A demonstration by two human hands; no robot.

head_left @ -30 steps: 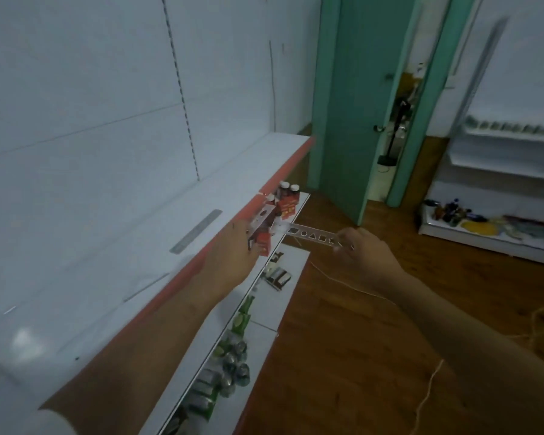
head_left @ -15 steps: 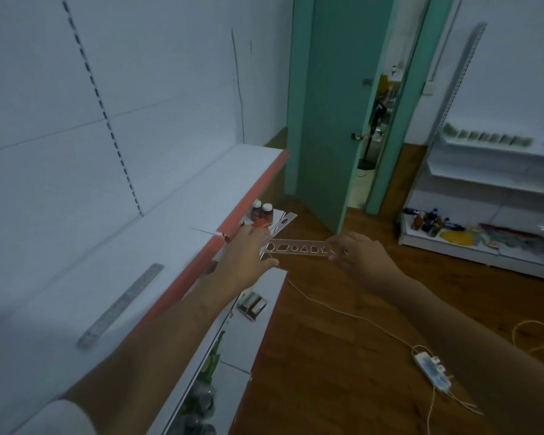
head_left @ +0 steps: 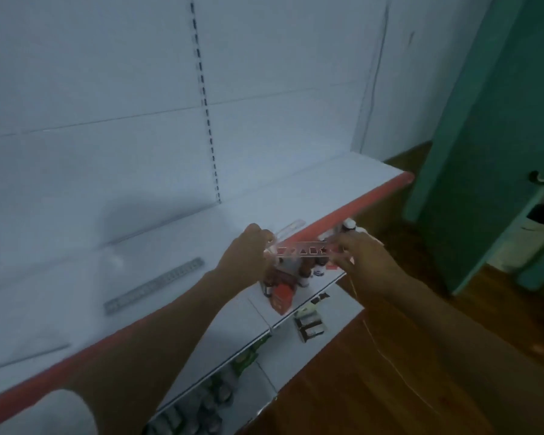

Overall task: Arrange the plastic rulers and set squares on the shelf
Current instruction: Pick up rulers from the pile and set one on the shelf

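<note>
Both hands now nearer shelf (head_left: 296,196) | left hand (head_left: 245,259), right hand (head_left: 363,262) pinch stencil ruler (head_left: 305,250) ends | steel ruler (head_left: 154,285), seemingly a clear ruler (head_left: 291,229), placed | stencil ruler pending

white shelf (head_left: 296,196), red edge (head_left: 352,211)

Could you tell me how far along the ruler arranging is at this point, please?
One grey ruler already lies flat on the top shelf, and a clear ruler rests near its red front edge. In hand: the left hand and right hand hold a clear stencil ruler by its ends, just in front of that edge. Placing it remains.
</note>
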